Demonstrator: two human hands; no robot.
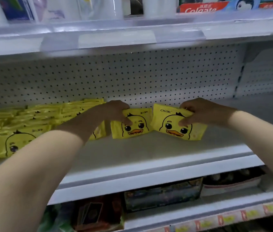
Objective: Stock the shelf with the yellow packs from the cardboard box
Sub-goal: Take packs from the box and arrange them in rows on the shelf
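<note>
Yellow and glossy, the left duck-printed plastic pack (132, 127) stands on the white metal shelf (149, 153), pinched at its top by the left hand (117, 111) just right of the stocked row of yellow packs (31, 121), while the right hand (197, 111) grips the right duck-printed pack (174, 126) farther right.

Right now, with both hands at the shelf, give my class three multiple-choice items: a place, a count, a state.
1. The stack of yellow packs lies: A left of both hands; B right of both; C between them.
2. Packs held: A one; B two; C four.
3. The right hand meets the right pack: A flat on top; B pinching its top edge; C not at all.
Key: 1 A, it fills the left end of the shelf. 2 B, the left hand grips the left pack, the right hand another. 3 B, thumb in front, fingers over the top.
</note>
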